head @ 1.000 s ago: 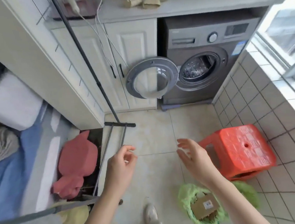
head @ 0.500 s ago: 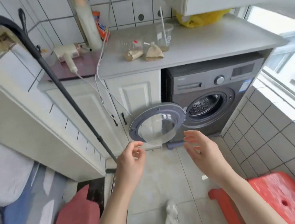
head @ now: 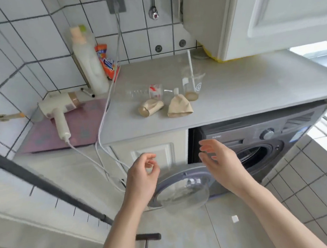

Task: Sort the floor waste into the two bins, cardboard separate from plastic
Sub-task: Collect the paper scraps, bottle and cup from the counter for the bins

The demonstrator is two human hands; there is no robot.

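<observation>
- My left hand (head: 143, 176) is up in front of me with the fingers bent loosely, and it holds nothing.
- My right hand (head: 218, 158) is up too, with the fingers spread a little, and it holds nothing.
- Both hands are in the air in front of the washing machine (head: 258, 145), whose round door (head: 181, 189) hangs open just below them.
- I cannot see either bin in this view, so I cannot tell what is in them.
- The only thing I see on the floor is a small white scrap (head: 235, 219), lying near the open door and well apart from my hands.
- On the counter (head: 244, 98) lie a clear plastic bottle (head: 142, 91), a clear cup with a straw (head: 192, 86) and two squashed paper cups (head: 151, 109).
- I think those still need sorting, so the job does not look done.
- I think my next step is to reach up to the counter and pick one of them.
</observation>
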